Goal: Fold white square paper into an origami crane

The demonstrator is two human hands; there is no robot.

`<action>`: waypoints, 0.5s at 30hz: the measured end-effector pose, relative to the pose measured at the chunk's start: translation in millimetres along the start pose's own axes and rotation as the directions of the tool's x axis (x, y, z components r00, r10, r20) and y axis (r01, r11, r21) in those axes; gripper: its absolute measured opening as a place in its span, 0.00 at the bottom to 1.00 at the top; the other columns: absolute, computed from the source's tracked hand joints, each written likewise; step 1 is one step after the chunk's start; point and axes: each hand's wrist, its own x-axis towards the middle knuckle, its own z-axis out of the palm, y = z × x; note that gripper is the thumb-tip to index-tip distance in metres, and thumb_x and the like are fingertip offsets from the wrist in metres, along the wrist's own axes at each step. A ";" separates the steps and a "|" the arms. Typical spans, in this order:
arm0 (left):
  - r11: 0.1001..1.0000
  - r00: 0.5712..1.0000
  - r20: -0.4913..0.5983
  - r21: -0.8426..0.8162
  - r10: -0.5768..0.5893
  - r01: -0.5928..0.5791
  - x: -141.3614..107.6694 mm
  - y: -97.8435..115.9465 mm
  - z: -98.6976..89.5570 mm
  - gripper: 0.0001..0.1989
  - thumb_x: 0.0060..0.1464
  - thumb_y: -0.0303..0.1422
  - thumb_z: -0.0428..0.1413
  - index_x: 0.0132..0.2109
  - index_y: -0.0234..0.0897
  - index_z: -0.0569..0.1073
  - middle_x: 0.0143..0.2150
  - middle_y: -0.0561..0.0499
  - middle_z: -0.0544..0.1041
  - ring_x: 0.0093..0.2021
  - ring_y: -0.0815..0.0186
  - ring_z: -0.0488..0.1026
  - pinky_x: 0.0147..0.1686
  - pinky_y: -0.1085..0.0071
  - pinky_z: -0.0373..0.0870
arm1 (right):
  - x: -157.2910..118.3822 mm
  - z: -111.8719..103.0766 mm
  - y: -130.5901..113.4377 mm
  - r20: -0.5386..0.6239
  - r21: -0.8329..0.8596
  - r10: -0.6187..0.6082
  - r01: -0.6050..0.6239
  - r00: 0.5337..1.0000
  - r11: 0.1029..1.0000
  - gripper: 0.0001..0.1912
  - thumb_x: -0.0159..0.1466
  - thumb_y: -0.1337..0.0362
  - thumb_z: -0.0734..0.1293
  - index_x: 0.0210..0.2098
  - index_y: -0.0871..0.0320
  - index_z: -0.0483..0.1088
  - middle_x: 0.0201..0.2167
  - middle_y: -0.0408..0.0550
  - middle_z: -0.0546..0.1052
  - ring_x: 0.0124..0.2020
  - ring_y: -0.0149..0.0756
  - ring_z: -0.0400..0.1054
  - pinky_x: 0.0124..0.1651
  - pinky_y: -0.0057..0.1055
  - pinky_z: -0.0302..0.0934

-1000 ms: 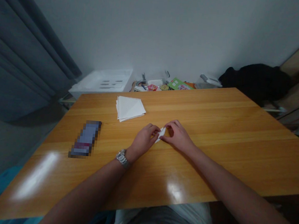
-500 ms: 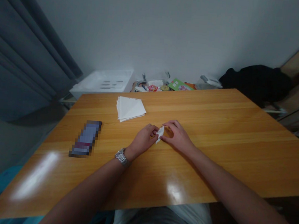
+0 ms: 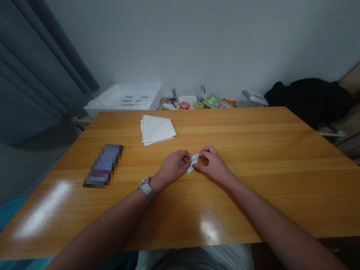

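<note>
A small folded white paper (image 3: 193,163) is held between my two hands over the middle of the wooden table (image 3: 246,136). My left hand (image 3: 174,167), with a metal watch (image 3: 147,188) on its wrist, pinches the paper's left side. On the other side, my right hand (image 3: 212,164) grips the paper's right edge between thumb and fingers. Farther back and to the left lies a stack of white paper sheets (image 3: 157,130). Parts of the folded paper are hidden by my fingertips.
A phone with a blurred screen (image 3: 104,165) lies on the table's left side. Behind the table are a white tray (image 3: 129,97), a green booklet (image 3: 216,101) and several small items. Black cloth (image 3: 309,98) is at the back right, a grey curtain (image 3: 25,62) at left.
The folded paper has tilted slightly and shows more of its folded surface. The fingers of my right hand have shifted a little along its edge.
</note>
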 end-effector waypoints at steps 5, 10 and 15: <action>1.000 0.999 0.029 0.016 -0.016 0.015 -1.4 1.3 -2.7 0.05 0.61 0.32 0.55 0.36 0.37 0.73 0.32 0.51 0.78 0.30 0.66 0.72 0.30 0.72 0.63 | -0.5 -1.4 -0.7 0.001 -0.030 -0.006 0.006 1.000 1.000 0.13 0.55 0.60 0.77 0.35 0.56 0.73 0.43 0.49 0.69 0.46 0.43 0.66 0.52 0.40 0.62; 0.998 0.997 0.052 -0.016 0.058 -0.057 -1.0 -3.4 -5.2 0.04 0.61 0.32 0.55 0.37 0.37 0.72 0.33 0.52 0.75 0.31 0.67 0.71 0.31 0.73 0.63 | 0.0 -5.1 -2.3 -0.002 0.002 -0.031 0.031 1.000 1.000 0.06 0.60 0.64 0.74 0.35 0.56 0.74 0.39 0.48 0.72 0.44 0.41 0.67 0.49 0.38 0.61; 0.997 0.996 0.044 -0.018 0.079 -0.078 -0.9 -7.9 -4.5 0.06 0.61 0.33 0.55 0.36 0.37 0.71 0.32 0.52 0.74 0.31 0.67 0.70 0.30 0.73 0.62 | -0.7 -6.7 -1.3 0.045 0.008 -0.075 0.075 0.996 0.997 0.03 0.62 0.65 0.73 0.35 0.56 0.75 0.38 0.49 0.74 0.43 0.41 0.68 0.49 0.40 0.62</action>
